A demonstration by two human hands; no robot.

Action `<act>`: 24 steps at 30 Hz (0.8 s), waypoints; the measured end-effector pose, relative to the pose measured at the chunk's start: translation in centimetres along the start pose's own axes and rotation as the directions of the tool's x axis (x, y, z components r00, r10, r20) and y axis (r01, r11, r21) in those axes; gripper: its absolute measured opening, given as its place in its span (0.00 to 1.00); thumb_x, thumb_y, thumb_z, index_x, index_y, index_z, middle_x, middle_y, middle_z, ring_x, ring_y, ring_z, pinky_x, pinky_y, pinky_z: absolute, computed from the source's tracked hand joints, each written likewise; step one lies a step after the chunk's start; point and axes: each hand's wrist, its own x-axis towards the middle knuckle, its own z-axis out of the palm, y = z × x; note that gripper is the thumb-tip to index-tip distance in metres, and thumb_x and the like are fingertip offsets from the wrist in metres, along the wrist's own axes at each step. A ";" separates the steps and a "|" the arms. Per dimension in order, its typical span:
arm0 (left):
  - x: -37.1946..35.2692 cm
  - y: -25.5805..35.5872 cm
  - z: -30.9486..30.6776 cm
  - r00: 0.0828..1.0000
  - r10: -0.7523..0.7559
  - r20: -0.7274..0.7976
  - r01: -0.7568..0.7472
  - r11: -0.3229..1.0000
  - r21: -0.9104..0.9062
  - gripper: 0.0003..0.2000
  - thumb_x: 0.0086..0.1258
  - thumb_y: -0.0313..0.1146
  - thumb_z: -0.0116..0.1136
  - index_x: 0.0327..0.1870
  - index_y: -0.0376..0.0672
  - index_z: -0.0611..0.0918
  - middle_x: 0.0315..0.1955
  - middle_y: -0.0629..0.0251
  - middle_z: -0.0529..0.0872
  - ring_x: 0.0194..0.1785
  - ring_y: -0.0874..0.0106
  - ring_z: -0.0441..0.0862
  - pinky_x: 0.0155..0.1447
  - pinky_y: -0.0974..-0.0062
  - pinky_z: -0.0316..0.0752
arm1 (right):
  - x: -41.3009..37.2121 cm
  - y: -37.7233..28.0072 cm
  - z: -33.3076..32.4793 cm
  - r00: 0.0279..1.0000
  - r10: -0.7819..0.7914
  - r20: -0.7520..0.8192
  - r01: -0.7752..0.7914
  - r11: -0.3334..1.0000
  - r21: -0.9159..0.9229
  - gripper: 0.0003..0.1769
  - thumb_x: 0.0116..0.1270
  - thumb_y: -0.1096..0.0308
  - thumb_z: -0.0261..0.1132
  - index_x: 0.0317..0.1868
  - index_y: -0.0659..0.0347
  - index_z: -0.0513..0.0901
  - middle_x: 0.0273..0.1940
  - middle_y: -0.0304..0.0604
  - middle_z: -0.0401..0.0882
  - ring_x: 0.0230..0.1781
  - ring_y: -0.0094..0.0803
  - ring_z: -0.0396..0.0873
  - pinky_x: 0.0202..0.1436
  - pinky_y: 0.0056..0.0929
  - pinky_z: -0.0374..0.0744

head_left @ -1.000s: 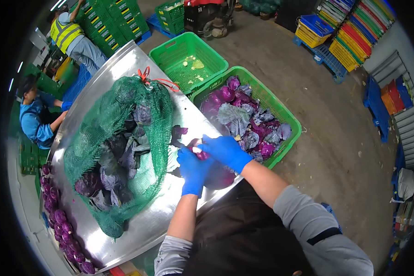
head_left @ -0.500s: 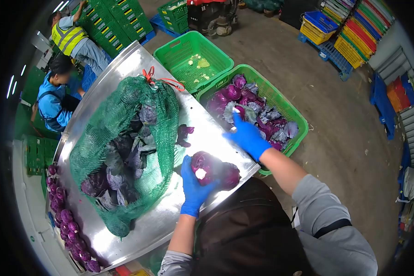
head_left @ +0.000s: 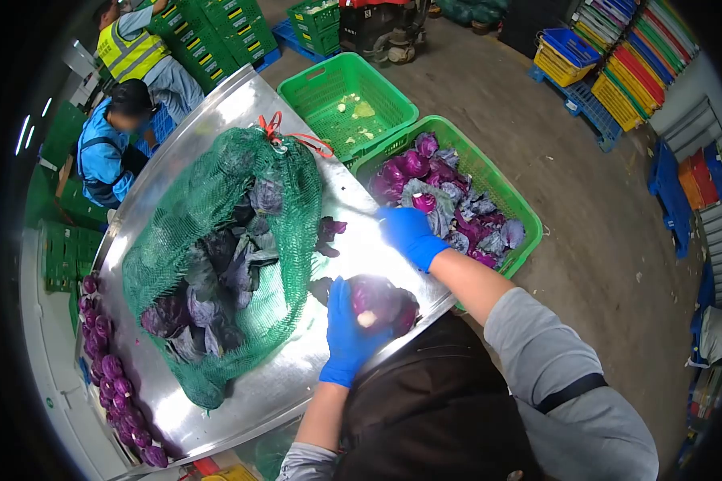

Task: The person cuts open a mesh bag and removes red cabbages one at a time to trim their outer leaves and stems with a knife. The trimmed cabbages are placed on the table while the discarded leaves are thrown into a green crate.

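Observation:
My left hand (head_left: 349, 341), in a blue glove, grips a red cabbage (head_left: 375, 298) with a pale cut stem, near the front corner of the metal table (head_left: 257, 433). More dark purple cabbage (head_left: 409, 311) shows against its right side. My right hand (head_left: 411, 238), also gloved in blue, is over the table's right edge beside a green crate (head_left: 529, 255) of red cabbage leaves (head_left: 469, 212); its fingers are blurred in glare. A green mesh sack (head_left: 297, 240) lies open on the table with red cabbages (head_left: 167, 315) inside. Loose leaves (head_left: 330, 230) rest beside it.
Trimmed red cabbages (head_left: 112, 389) line the table's left edge. Another green crate (head_left: 349, 100) with a few pale scraps stands beyond the right edge. Two people, one in a yellow vest (head_left: 132, 54) and one in blue (head_left: 100, 164), are at the far left near stacked green crates (head_left: 225, 36).
My right hand has drawn back from above the leaf crate to the table edge. The left hand and its cabbage have shifted slightly right and down in view.

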 end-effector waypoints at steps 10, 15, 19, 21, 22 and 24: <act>0.9 0.1 0.2 0.959 -0.282 -0.002 0.269 0.917 -0.295 0.48 0.46 0.39 0.77 0.66 0.33 0.59 0.60 0.52 0.66 0.63 0.63 0.66 0.67 0.69 0.63 | -9.0 -1.4 0.1 0.938 -0.194 0.287 -0.057 0.732 0.679 0.31 0.54 0.53 0.71 0.57 0.54 0.78 0.37 0.45 0.83 0.29 0.30 0.78 0.39 0.30 0.78; 1.6 -1.5 1.0 0.913 -0.406 -0.028 0.343 0.805 -0.484 0.39 0.49 0.37 0.75 0.61 0.32 0.67 0.55 0.54 0.73 0.57 0.67 0.73 0.62 0.72 0.69 | -9.2 -2.4 -0.7 0.900 -0.114 0.421 -0.276 0.599 0.752 0.25 0.57 0.61 0.68 0.57 0.53 0.78 0.38 0.44 0.84 0.30 0.27 0.81 0.38 0.27 0.79; 1.3 -1.7 0.5 0.903 -0.426 -0.046 0.353 0.800 -0.485 0.36 0.50 0.32 0.73 0.61 0.34 0.69 0.55 0.56 0.74 0.58 0.67 0.72 0.63 0.71 0.68 | -9.9 1.2 1.8 0.988 -0.063 0.138 -0.042 0.761 0.647 0.22 0.59 0.65 0.65 0.56 0.54 0.79 0.38 0.45 0.85 0.36 0.32 0.84 0.40 0.28 0.80; 1.1 -2.2 0.2 0.923 -0.379 -0.069 0.288 0.797 -0.532 0.36 0.50 0.32 0.73 0.61 0.35 0.69 0.53 0.58 0.75 0.57 0.67 0.73 0.61 0.72 0.69 | -7.7 1.3 -1.1 0.968 0.066 0.242 -0.213 0.728 0.651 0.22 0.59 0.65 0.64 0.55 0.55 0.79 0.38 0.45 0.85 0.37 0.36 0.84 0.42 0.29 0.80; 0.1 -2.1 0.2 0.936 -0.345 -0.072 0.242 0.777 -0.581 0.36 0.49 0.32 0.73 0.61 0.36 0.69 0.52 0.59 0.76 0.55 0.68 0.74 0.60 0.72 0.71 | -7.1 0.7 -2.7 0.971 0.097 0.217 -0.220 0.713 0.666 0.22 0.59 0.62 0.65 0.55 0.55 0.79 0.40 0.46 0.84 0.39 0.37 0.84 0.45 0.29 0.80; 0.5 -1.9 0.0 0.941 -0.339 -0.025 0.258 0.760 -0.596 0.37 0.49 0.31 0.73 0.62 0.36 0.68 0.54 0.58 0.75 0.57 0.67 0.73 0.62 0.71 0.69 | -6.3 -1.2 -5.0 0.977 0.127 0.174 -0.212 0.704 0.678 0.22 0.59 0.59 0.66 0.54 0.55 0.80 0.43 0.46 0.83 0.42 0.39 0.83 0.48 0.30 0.79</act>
